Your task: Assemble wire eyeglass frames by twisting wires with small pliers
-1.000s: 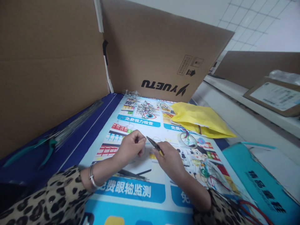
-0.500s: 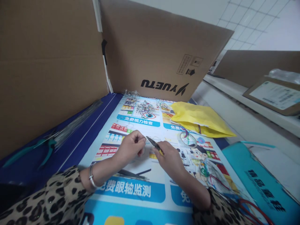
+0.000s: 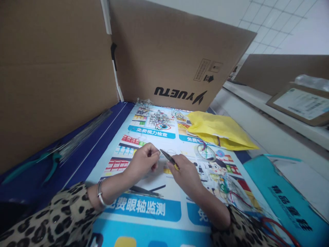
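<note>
My right hand (image 3: 186, 173) is closed round small yellow-handled pliers (image 3: 168, 158), whose dark jaws point up-left toward my left hand. My left hand (image 3: 144, 161) is pinched shut just left of the pliers' tip; what its fingertips hold is too small to make out. Both hands hover over a printed poster mat (image 3: 144, 206) in the middle of the view. A silver bangle (image 3: 100, 193) circles my left wrist. Both sleeves have a leopard print.
Cardboard walls (image 3: 167, 51) stand behind and to the left. Teal-handled pliers (image 3: 48, 161) and a bundle of thin metal wires (image 3: 82, 133) lie on the blue surface at left. A yellow bag (image 3: 218, 130), a tape ring (image 3: 207, 152), coloured wire pieces (image 3: 228, 192) and a teal bag (image 3: 285, 199) lie right.
</note>
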Tool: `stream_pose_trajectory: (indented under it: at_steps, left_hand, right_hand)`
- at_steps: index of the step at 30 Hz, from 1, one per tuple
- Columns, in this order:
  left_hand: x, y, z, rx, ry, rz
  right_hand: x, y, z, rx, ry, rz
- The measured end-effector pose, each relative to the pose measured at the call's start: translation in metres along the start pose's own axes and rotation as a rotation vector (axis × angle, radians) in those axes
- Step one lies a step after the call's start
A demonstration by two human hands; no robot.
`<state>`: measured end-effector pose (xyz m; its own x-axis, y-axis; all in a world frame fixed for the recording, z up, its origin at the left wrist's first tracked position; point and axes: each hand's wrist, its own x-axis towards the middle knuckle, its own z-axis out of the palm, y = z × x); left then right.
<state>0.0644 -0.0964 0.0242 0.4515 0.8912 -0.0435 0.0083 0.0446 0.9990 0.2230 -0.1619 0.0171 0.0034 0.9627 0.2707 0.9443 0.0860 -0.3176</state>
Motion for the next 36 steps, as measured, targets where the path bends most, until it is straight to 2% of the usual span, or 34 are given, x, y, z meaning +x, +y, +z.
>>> stream_pose_trajectory:
  at_steps: [6,9,11,15,20,23,25,27,30,33,36]
  left_hand:
    - [0.0,0.004,-0.001,0.064,-0.024,0.01]
    - [0.002,0.009,-0.005,0.184,-0.041,0.045]
    - [0.005,0.013,-0.011,0.347,-0.063,0.134]
    - [0.009,0.022,-0.024,0.749,-0.156,0.399]
    - [0.005,0.028,-0.032,1.316,-0.266,0.684]
    - [0.002,0.028,-0.032,1.47,-0.338,0.764]
    - [0.002,0.028,-0.03,1.456,-0.319,0.724]
    - [0.005,0.029,-0.028,1.356,-0.261,0.616]
    - [0.009,0.03,-0.027,1.109,-0.222,0.502]
    - [0.01,0.032,-0.027,0.925,-0.249,0.502]
    - [0.007,0.034,-0.024,0.857,-0.29,0.504]
  right_hand:
    - [0.001,0.002,-0.005,-0.063,-0.092,0.018]
    - [0.002,0.003,-0.011,-0.106,-0.135,0.004]
    - [0.004,0.003,-0.017,-0.136,-0.168,-0.002]
    - [0.006,0.004,-0.025,-0.201,-0.242,-0.022]
    - [0.005,0.004,-0.034,-0.333,-0.27,-0.141]
    - [0.005,0.002,-0.039,-0.433,-0.274,-0.191]
    - [0.005,0.002,-0.043,-0.439,-0.259,-0.178]
    - [0.007,0.004,-0.045,-0.346,-0.25,-0.134]
    - [0.011,0.013,-0.046,-0.014,-0.294,-0.06]
    - [0.015,0.019,-0.043,0.399,-0.27,0.052]
    - [0.015,0.015,-0.032,0.793,-0.201,0.177]
